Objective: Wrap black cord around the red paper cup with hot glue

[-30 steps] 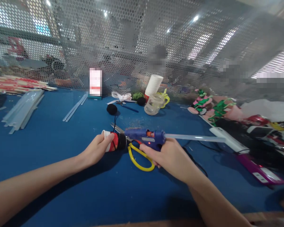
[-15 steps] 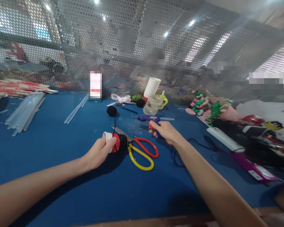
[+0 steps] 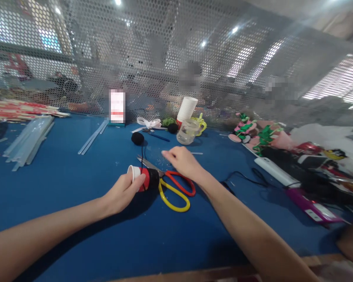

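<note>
- Your left hand [image 3: 120, 194] is closed round the cup [image 3: 146, 179], its thumb along the red side
- The cup is on its side, white mouth to your left, black yarn [image 3: 154, 179] wrapped about the other end; you cannot tell whether it touches the worktop [image 3: 141, 243]
- A black strand [image 3: 142, 156] runs from the cup up to the ball [image 3: 137, 138] lying just beyond it
- Your scissors [image 3: 161, 173] lie beside the cup, blades passing behind it, the yellow handle nearer you than the red one and the two spread apart
- Your right hand [image 3: 184, 161] is just beyond the red handle, thumb pointing left, fingers curled and mostly hidden, so you cannot tell whether it holds anything
- A pale stick [image 3: 197, 153] shows beyond your right wrist
- Farther back, near the mesh [image 3: 153, 51], you have a clear jar [image 3: 186, 136], a stack of white cups [image 3: 187, 107] leaning behind it, and a white ribbon [image 3: 148, 123] to their left
</note>
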The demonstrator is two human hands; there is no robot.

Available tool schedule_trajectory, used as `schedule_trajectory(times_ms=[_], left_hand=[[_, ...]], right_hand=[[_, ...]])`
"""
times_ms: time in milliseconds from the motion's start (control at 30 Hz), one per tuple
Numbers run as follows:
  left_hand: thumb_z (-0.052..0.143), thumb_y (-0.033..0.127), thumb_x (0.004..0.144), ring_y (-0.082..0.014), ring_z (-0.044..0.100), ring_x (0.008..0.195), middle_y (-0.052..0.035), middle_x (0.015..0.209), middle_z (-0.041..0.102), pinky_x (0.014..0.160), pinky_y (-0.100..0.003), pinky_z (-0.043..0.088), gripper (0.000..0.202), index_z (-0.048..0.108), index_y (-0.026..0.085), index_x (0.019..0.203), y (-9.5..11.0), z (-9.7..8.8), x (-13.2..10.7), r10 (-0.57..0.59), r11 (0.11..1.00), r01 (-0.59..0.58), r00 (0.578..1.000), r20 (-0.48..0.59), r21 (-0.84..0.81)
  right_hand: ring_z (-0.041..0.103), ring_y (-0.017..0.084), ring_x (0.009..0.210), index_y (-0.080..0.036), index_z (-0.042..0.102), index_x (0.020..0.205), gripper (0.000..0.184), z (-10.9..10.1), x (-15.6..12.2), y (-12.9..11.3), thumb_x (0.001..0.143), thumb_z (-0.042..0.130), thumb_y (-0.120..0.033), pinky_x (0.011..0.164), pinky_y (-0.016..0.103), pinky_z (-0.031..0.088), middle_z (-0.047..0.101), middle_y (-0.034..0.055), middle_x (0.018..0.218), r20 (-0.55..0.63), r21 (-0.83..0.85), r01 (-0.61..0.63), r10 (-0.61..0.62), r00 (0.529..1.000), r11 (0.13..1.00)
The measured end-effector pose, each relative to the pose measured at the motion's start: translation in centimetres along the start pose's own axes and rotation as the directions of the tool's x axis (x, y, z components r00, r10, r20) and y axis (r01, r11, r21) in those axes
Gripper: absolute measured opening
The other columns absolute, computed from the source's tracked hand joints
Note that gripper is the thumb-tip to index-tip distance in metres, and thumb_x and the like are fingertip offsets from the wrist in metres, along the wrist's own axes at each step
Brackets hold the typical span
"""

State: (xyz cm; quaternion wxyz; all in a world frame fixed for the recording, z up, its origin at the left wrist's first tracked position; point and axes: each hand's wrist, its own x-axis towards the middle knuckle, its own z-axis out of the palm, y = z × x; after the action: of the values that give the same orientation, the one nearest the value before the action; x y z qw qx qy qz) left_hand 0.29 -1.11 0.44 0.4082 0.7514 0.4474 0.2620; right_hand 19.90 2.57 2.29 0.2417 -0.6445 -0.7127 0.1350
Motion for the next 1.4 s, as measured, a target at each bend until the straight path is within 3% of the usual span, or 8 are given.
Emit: schedule_trajectory(times_ms=[133, 200, 300, 433, 667, 1033, 1167, 1400], left_hand=[[0.027, 0.037, 0.079, -0.0103, 0.035, 0.058, 0.0021, 0.061, 0.040, 0.057, -0.024, 0.031, 0.031, 0.044, 0.015, 0.064, 0.1, 0.0, 0.0, 0.044, 0.999, -0.044, 0.999, 0.025, 0.028], [0.027, 0.036, 0.079, -0.0099, 0.034, 0.056, 0.0028, 0.059, 0.039, 0.055, -0.023, 0.031, 0.031, 0.042, 0.016, 0.062, 0.1, 0.0, -0.1, 0.051, 0.998, -0.053, 0.998, 0.041, 0.030], [0.029, 0.037, 0.078, -0.0093, 0.032, 0.054, 0.0035, 0.057, 0.038, 0.052, -0.022, 0.029, 0.031, 0.041, 0.016, 0.061, 0.2, -0.1, -0.1, 0.021, 1.000, -0.021, 0.999, 0.033, 0.001], [0.033, 0.041, 0.076, -0.0084, 0.033, 0.051, 0.0040, 0.055, 0.039, 0.049, -0.021, 0.028, 0.032, 0.045, 0.015, 0.063, 0.3, -0.3, 0.3, -0.095, 0.980, 0.099, 0.995, 0.034, -0.170], [0.044, 0.044, 0.070, -0.0080, 0.040, 0.046, 0.0030, 0.053, 0.045, 0.044, -0.020, 0.030, 0.033, 0.049, 0.012, 0.066, 0.2, -0.2, 1.0, -0.277, 0.776, 0.269, 0.958, 0.074, -0.571], [0.051, 0.037, 0.067, -0.0082, 0.044, 0.042, 0.0040, 0.047, 0.047, 0.043, -0.020, 0.033, 0.023, 0.048, 0.014, 0.062, 0.8, -0.3, 1.1, -0.422, 0.613, 0.392, 0.896, 0.135, -0.686], [0.048, 0.038, 0.069, -0.0081, 0.043, 0.043, 0.0039, 0.049, 0.047, 0.043, -0.020, 0.032, 0.024, 0.047, 0.015, 0.062, 0.7, -0.2, 1.1, -0.402, 0.652, 0.381, 0.907, 0.127, -0.656], [0.040, 0.045, 0.072, -0.0062, 0.030, 0.044, 0.0059, 0.048, 0.036, 0.042, -0.019, 0.024, 0.034, 0.041, 0.015, 0.056, 0.5, 0.1, 0.3, -0.222, 0.919, 0.230, 0.973, 0.060, -0.319]], right_hand=[[0.046, 0.009, 0.048, -0.015, 0.055, 0.051, 0.047, 1.4, -0.4, -3.9, 0.073, 0.035, -0.051, 0.046, 0.020, 0.034, 0.052, -0.0001, 0.050, 0.283, 0.200, 0.127, -0.181, 0.942, 0.971], [0.047, 0.009, 0.051, -0.014, 0.058, 0.062, 0.037, 2.1, -0.6, -4.9, 0.073, 0.040, -0.045, 0.049, 0.020, 0.035, 0.055, -0.0001, 0.057, 0.300, 0.391, 0.123, -0.252, 0.920, 0.912], [0.048, 0.008, 0.056, -0.013, 0.058, 0.068, 0.025, 2.5, -0.8, -5.2, 0.070, 0.049, -0.036, 0.054, 0.020, 0.038, 0.057, 0.0009, 0.064, 0.188, 0.578, 0.078, -0.225, 0.956, 0.812], [0.050, 0.009, 0.055, -0.013, 0.058, 0.065, 0.024, 1.8, -1.0, -4.7, 0.069, 0.050, -0.036, 0.055, 0.021, 0.039, 0.057, 0.0012, 0.062, 0.101, 0.655, 0.060, -0.165, 0.981, 0.754], [0.052, 0.010, 0.061, -0.014, 0.056, 0.063, 0.024, 0.3, -0.7, -3.8, 0.071, 0.049, -0.035, 0.063, 0.023, 0.040, 0.059, 0.0023, 0.064, -0.094, 0.641, 0.167, -0.139, 0.986, 0.749], [0.052, 0.010, 0.059, -0.014, 0.054, 0.064, 0.024, 0.0, -0.9, -3.7, 0.073, 0.048, -0.036, 0.059, 0.022, 0.041, 0.057, 0.0018, 0.062, -0.163, 0.620, 0.233, -0.168, 0.972, 0.749], [0.052, 0.010, 0.059, -0.014, 0.053, 0.064, 0.024, 0.0, -0.8, -3.6, 0.073, 0.048, -0.036, 0.060, 0.023, 0.042, 0.057, 0.0020, 0.062, -0.166, 0.616, 0.236, -0.169, 0.972, 0.752], [0.051, 0.010, 0.057, -0.014, 0.054, 0.063, 0.026, 0.6, -0.9, -3.7, 0.074, 0.046, -0.036, 0.059, 0.023, 0.041, 0.057, 0.0021, 0.061, -0.121, 0.558, 0.234, -0.201, 0.972, 0.796]])
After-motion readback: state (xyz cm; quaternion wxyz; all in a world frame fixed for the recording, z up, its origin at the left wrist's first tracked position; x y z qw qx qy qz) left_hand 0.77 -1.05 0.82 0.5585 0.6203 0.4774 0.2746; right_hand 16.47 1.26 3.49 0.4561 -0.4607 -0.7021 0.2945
